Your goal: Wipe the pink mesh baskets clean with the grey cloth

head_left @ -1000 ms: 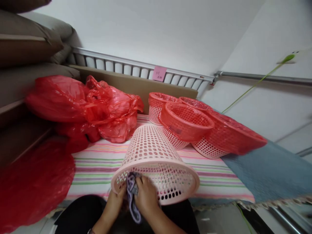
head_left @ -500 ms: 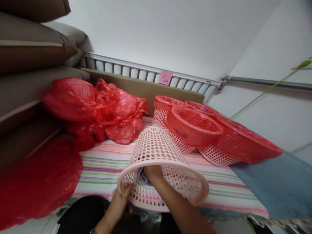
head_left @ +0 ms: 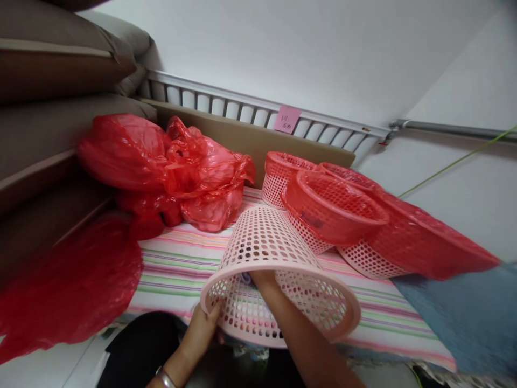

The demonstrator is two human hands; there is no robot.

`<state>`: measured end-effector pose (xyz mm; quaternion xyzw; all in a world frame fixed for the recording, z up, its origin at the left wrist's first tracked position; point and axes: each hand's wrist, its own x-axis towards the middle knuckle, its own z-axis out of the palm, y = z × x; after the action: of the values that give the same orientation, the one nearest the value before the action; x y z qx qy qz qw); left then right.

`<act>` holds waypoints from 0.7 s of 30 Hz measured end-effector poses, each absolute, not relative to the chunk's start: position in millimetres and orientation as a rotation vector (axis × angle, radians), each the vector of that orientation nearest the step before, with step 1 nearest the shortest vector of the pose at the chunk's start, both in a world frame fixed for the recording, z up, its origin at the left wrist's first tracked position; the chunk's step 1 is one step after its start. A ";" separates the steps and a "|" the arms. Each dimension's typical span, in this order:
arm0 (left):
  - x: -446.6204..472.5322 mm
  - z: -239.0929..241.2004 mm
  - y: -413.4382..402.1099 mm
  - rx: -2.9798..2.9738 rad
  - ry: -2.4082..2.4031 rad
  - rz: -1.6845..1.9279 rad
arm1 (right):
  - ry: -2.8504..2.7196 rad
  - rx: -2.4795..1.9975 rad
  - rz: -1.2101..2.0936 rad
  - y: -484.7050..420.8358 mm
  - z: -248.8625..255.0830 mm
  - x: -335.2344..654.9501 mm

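Observation:
A pink perforated plastic basket [head_left: 262, 242] lies on its side on the striped bedding, its mouth facing me. My left hand [head_left: 204, 328] grips the basket's lower left rim, fingers curled over the edge. My right forearm reaches into the basket mouth, and my right hand [head_left: 260, 278] is inside, mostly hidden behind the upper rim. A bit of purplish-grey cloth [head_left: 245, 278] shows beside that hand inside the basket.
Several red-lined perforated baskets [head_left: 335, 207] lean together at the back right. Crumpled red plastic bags [head_left: 169, 167] sit at the back left, another red bag [head_left: 68, 280] at near left. Brown cushions [head_left: 52, 59] stack at far left; a blue cloth [head_left: 468, 318] lies right.
My right hand, which held the cloth at the basket's rim, has pushed deep into the basket with it. The left hand stays on the rim. The view has shifted slightly left.

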<state>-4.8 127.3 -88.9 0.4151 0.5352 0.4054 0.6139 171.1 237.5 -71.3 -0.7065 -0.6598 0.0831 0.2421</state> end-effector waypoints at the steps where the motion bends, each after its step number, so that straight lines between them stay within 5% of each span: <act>1: -4.3 -90.7 127.4 0.957 1.246 0.925 | -1.813 -1.965 0.201 225.1 -69.6 166.1; 10: -9.2 -87.0 129.5 1.099 1.224 1.122 | -2.160 -2.066 0.230 86.1 -79.1 131.7; 21: -26.2 -89.1 133.1 1.194 1.324 1.047 | -1.993 -2.037 0.130 155.6 -74.8 159.4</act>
<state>-26.2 133.1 -89.1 0.4961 0.5501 0.4350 0.5118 159.4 155.6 -74.8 -0.7067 -0.6912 0.0452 0.1439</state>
